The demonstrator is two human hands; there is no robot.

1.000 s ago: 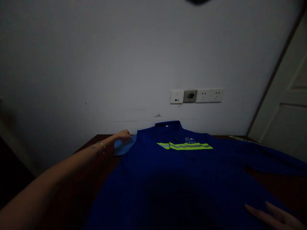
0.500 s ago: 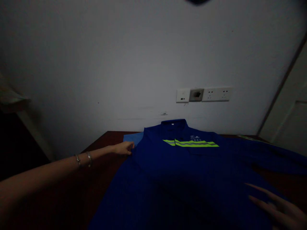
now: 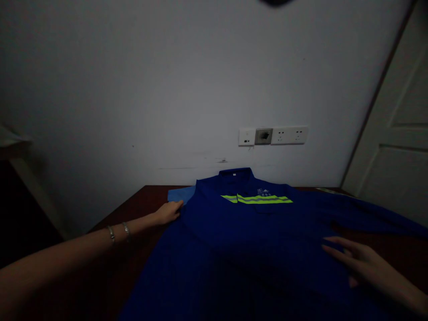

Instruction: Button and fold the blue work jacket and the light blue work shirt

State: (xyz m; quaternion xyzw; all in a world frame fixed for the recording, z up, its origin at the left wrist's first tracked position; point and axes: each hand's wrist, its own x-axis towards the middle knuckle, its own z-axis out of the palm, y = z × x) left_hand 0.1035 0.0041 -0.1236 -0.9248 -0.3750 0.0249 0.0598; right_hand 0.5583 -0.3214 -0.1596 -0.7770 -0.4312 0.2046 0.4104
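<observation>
A dark blue work jacket [image 3: 217, 227] with a yellow-green and grey reflective stripe across its chest lies spread face up, collar toward the wall. My left hand [image 3: 170, 211], two bracelets on its wrist, has closed fingers at the left edge of the jacket, below the shoulder, and pinches the fabric there. Just beyond these fingers a light blue cloth [image 3: 180, 194] pokes out from beside the jacket's shoulder. Over the lower right of the jacket hovers my right hand [image 3: 357, 261], its fingers stretched and apart, with nothing in them. Shadow hides the jacket's near part.
Underneath is a dark reddish-brown table [image 3: 133, 205], its far edge against a grey-white wall [image 3: 187, 89]. A row of sockets [image 3: 289, 135] sits on the wall above the collar. A panelled door [image 3: 401, 133] stands at the right. A flat, pale item [image 3: 329, 191] lies near the far right edge.
My left hand has come from the light blue cloth down to the jacket's left edge. My right hand has moved up and inward over the jacket. The view has shifted slightly.
</observation>
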